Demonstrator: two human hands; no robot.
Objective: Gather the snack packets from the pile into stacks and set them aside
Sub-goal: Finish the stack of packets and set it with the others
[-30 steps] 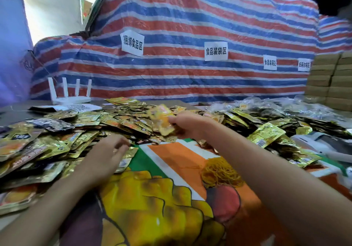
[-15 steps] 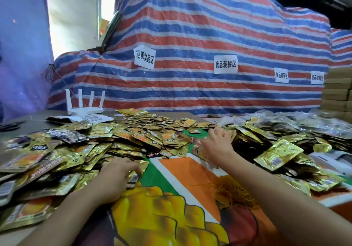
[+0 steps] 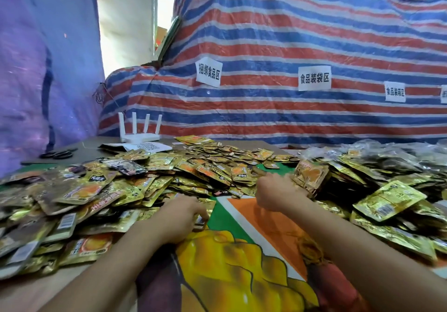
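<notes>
Packets [image 3: 96,190] heaped on printed cloth [image 3: 242,275] before striped tarp [image 3: 290,33]

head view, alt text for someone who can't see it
A person's right hand grips a stack of snack packets; the left hand pinches a packet at the edge of a big gold pile on a printed cloth.

One white router [image 3: 140,137] with four upright antennas. In front of it lie snack packets [image 3: 96,190], too many to count, with one left hand [image 3: 180,217] and one right hand [image 3: 278,194]. Left of the router, one pair of scissors [image 3: 59,154]. Above and right of it, four paper labels [image 3: 208,71], the last cut off.
</notes>
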